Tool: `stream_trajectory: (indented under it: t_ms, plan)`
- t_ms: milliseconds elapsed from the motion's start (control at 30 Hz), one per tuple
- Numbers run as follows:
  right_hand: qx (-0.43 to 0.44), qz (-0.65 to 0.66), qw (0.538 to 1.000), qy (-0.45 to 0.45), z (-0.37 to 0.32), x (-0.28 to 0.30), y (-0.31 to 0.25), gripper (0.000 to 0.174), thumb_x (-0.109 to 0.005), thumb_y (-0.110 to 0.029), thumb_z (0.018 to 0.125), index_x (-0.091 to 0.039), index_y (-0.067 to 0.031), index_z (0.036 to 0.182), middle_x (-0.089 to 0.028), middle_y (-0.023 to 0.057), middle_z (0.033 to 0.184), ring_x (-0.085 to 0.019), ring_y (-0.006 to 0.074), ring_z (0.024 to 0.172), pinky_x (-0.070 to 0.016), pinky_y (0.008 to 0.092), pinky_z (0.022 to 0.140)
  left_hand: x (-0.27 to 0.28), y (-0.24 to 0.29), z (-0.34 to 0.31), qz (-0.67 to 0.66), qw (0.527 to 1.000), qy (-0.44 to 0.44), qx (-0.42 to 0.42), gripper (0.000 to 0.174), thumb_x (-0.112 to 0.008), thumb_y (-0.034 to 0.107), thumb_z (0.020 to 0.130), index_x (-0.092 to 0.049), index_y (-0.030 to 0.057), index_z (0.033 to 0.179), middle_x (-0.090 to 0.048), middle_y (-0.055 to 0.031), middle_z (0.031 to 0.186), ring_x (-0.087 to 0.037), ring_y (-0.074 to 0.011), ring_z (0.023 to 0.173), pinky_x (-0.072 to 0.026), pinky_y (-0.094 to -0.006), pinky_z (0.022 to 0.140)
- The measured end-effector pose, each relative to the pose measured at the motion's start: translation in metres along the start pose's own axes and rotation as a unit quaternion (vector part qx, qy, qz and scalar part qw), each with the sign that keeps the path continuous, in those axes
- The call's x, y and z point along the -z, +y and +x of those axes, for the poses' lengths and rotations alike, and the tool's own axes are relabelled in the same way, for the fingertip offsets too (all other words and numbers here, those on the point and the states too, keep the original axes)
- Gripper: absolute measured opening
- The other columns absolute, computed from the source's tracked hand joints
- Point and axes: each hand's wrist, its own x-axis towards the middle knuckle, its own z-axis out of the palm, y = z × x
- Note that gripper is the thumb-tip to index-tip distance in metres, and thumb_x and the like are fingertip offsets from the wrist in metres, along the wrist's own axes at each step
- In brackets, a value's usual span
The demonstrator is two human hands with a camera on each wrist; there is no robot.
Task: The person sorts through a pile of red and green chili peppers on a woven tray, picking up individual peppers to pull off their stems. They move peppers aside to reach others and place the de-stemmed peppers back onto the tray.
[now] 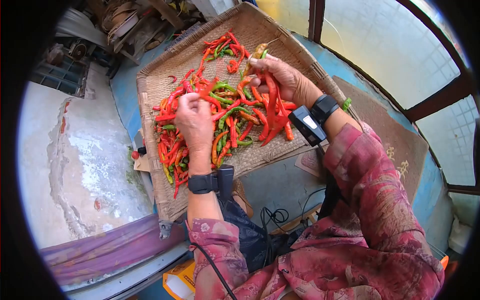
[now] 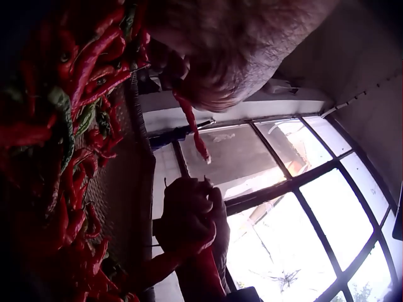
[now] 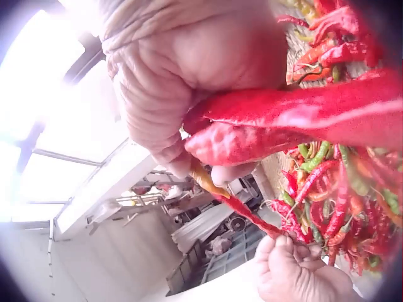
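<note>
Your left hand [image 1: 195, 124]: one, pinching a thin red pepper [image 3: 250, 217] over the pile [image 1: 233, 131], which lies toward the left edge of the tray [image 1: 252, 27]. Your right hand [image 1: 286, 80]: one, curled round a bunch of red peppers [image 1: 271, 97], nearer the right edge. Risk: loosening that full grip could spill your bunch.

There is one left hand [image 1: 194, 124] and one right hand [image 1: 282, 80], two black wristbands [image 1: 201, 184], two patterned sleeves [image 1: 387, 195], one woven tray [image 1: 245, 27], and dozens of peppers [image 1: 233, 132], heaped too thickly to count exactly.
</note>
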Motion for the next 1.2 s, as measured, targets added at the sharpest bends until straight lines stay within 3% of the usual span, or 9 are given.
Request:
stream_trajectory:
  t_ms: [100, 233, 367, 467, 600, 667, 867, 1067, 1200]
  plan:
    - [0.017, -0.134, 0.987, 0.083, -0.002, -0.004, -0.003, 0.016, -0.060, -0.020, 0.085, -0.050, -0.0071, 0.089, -0.052, 0.0000, 0.074, -0.049, 0.0065, 0.054, -0.0404, 0.0185, 0.045, 0.025, -0.007, 0.014, 0.063, 0.995, 0.078, 0.004, 0.016, -0.058, 0.010, 0.079, -0.056, -0.0001, 0.090, -0.058, -0.0092, 0.078, -0.056, -0.0166, 0.061, -0.0469, -0.0311, 0.061]
    - [0.061, -0.395, 0.916, 0.028, -0.007, -0.016, 0.005, 0.015, -0.059, -0.019, 0.084, -0.055, -0.0051, 0.088, -0.052, -0.0020, 0.068, -0.047, 0.0029, 0.057, -0.0401, 0.0193, 0.048, 0.022, 0.002, 0.010, 0.177, 0.978, 0.096, -0.048, 0.024, -0.062, 0.020, 0.081, -0.057, -0.0001, 0.094, -0.059, -0.0127, 0.091, -0.057, -0.0166, 0.069, -0.0471, -0.0304, 0.064]
    - [0.154, -0.618, 0.770, -0.047, -0.001, -0.025, 0.029, 0.023, -0.060, -0.016, 0.081, -0.053, -0.0002, 0.096, -0.059, 0.0105, 0.073, -0.055, 0.0174, 0.069, -0.0453, 0.0366, 0.067, -0.008, 0.015, -0.009, -0.107, 0.990, -0.087, -0.028, 0.026, -0.061, 0.021, 0.084, -0.059, -0.0003, 0.098, -0.058, -0.0061, 0.086, -0.055, -0.0102, 0.066, -0.0459, -0.0253, 0.062]
    - [0.185, -0.668, 0.718, -0.063, 0.000, -0.027, 0.037, 0.022, -0.060, -0.017, 0.081, -0.054, -0.0004, 0.094, -0.058, 0.0090, 0.071, -0.055, 0.0163, 0.067, -0.0450, 0.0359, 0.066, -0.022, 0.012, -0.014, -0.190, 0.975, -0.108, -0.033, 0.019, -0.061, 0.017, 0.083, -0.060, 0.0012, 0.094, -0.056, -0.0043, 0.078, -0.054, -0.0102, 0.062, -0.0448, -0.0238, 0.058]
    - [0.168, -0.586, 0.788, -0.082, 0.003, -0.020, 0.033, 0.019, -0.059, -0.018, 0.082, -0.056, -0.0012, 0.090, -0.056, 0.0050, 0.067, -0.054, 0.0138, 0.065, -0.0453, 0.0321, 0.060, -0.007, 0.014, -0.002, -0.236, 0.959, -0.091, 0.128, 0.014, -0.058, 0.014, 0.086, -0.059, 0.0016, 0.091, -0.055, 0.0006, 0.067, -0.053, -0.0088, 0.061, -0.0448, -0.0217, 0.058]
    - [0.032, -0.441, 0.897, 0.009, -0.004, -0.026, 0.019, 0.016, -0.060, -0.018, 0.082, -0.057, -0.0030, 0.087, -0.054, 0.0014, 0.067, -0.052, 0.0084, 0.060, -0.0436, 0.0259, 0.052, 0.001, -0.003, 0.009, -0.414, 0.897, 0.001, 0.152, 0.014, -0.054, 0.015, 0.088, -0.056, 0.0017, 0.092, -0.057, -0.0018, 0.074, -0.055, -0.0098, 0.064, -0.0467, -0.0220, 0.060]
    - [0.040, -0.219, 0.959, 0.177, 0.010, -0.005, 0.017, 0.015, -0.057, -0.017, 0.086, -0.053, -0.0033, 0.086, -0.052, 0.0016, 0.067, -0.048, 0.0088, 0.051, -0.0410, 0.0214, 0.045, 0.015, -0.026, 0.015, -0.499, 0.825, 0.113, 0.240, 0.014, -0.058, 0.014, 0.085, -0.051, 0.0025, 0.090, -0.057, -0.0069, 0.084, -0.058, -0.0145, 0.075, -0.0495, -0.0282, 0.071]
    - [0.053, -0.113, 0.971, 0.206, 0.008, -0.013, 0.019, 0.011, -0.056, -0.014, 0.086, -0.053, -0.0028, 0.086, -0.051, 0.0032, 0.069, -0.048, 0.0094, 0.055, -0.0440, 0.0219, 0.049, -0.019, 0.011, -0.019, -0.263, 0.944, -0.166, 0.112, 0.033, -0.056, 0.025, 0.087, -0.055, -0.0031, 0.106, -0.062, -0.0102, 0.092, -0.059, -0.0141, 0.082, -0.0475, -0.0265, 0.075]
    - [0.055, -0.106, 0.970, 0.212, 0.004, -0.022, 0.021, 0.013, -0.057, -0.015, 0.085, -0.054, -0.0030, 0.086, -0.051, 0.0036, 0.070, -0.049, 0.0092, 0.057, -0.0442, 0.0218, 0.052, -0.032, 0.019, -0.034, -0.222, 0.919, -0.316, 0.075, 0.033, -0.055, 0.022, 0.087, -0.056, -0.0046, 0.106, -0.063, -0.0097, 0.089, -0.058, -0.0127, 0.081, -0.0465, -0.0264, 0.072]
